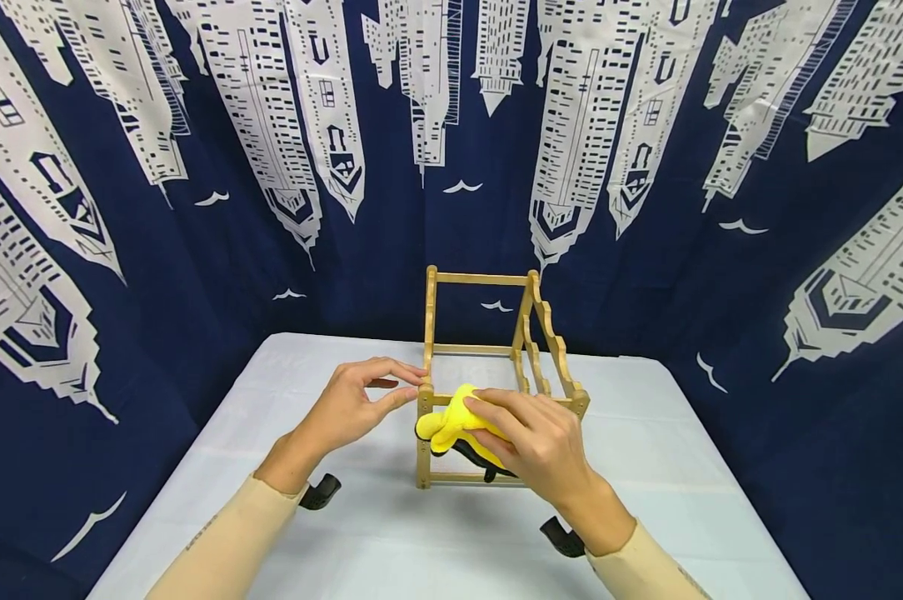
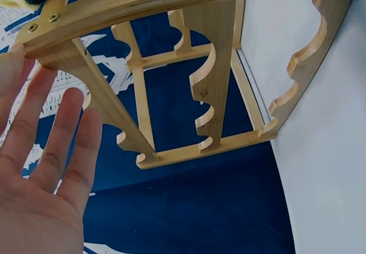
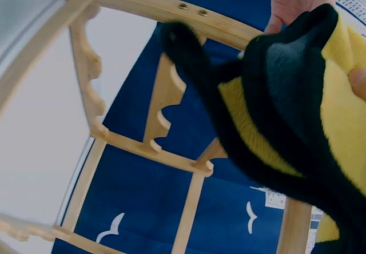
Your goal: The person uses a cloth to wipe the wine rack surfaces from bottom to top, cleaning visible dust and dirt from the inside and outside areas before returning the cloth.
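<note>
A yellow cloth with black edging and a dark grey side is bunched in my right hand, pinched between thumb and fingers. It lies against the front top rail of a light wooden rack, draping down over the front. My left hand is at the rack's front left corner, with thumb and index finger pinching the post top; its other fingers stretch out beside the frame. Scalloped slats run inside the rack. Part of the front rail is hidden behind the cloth and right hand.
The rack stands on a table under a white cloth. Behind and on both sides hangs a dark blue curtain printed with white buildings and birds. Black wrist mounts sit on both forearms.
</note>
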A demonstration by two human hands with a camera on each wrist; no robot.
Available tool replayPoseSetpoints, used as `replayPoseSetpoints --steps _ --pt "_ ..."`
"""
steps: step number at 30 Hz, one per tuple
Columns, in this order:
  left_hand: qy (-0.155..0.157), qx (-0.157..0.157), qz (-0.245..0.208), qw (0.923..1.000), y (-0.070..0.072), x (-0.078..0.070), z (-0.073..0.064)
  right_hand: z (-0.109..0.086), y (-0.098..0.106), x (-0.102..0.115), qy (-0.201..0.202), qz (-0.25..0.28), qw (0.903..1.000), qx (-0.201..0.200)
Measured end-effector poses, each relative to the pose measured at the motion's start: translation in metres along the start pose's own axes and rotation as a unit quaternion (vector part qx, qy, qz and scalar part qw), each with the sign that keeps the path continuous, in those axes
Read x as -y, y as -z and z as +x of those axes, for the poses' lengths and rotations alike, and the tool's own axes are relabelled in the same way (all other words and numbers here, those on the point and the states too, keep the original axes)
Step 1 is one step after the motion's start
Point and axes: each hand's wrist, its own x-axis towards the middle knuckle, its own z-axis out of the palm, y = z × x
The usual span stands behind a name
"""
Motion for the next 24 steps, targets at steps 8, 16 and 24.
replayPoseSetpoints --steps 8,16,24 --pt "-0.001 -0.004 -0.011 0.9999 -0.001 -0.002 0.006 0.017 -0.024 0.002 -0.049 -0.046 0.9935 0.092" --pt "-0.006 -0.012 0.007 0.9999 -0.005 -0.008 0.009 0.025 -0.020 0.003 -0.085 -0.066 0.9875 0.116" --pt "-0.040 0.003 0.053 0.9978 -0.005 -0.007 0.006 0.010 0.011 -0.010 -0.108 -0.117 0.9780 0.135"
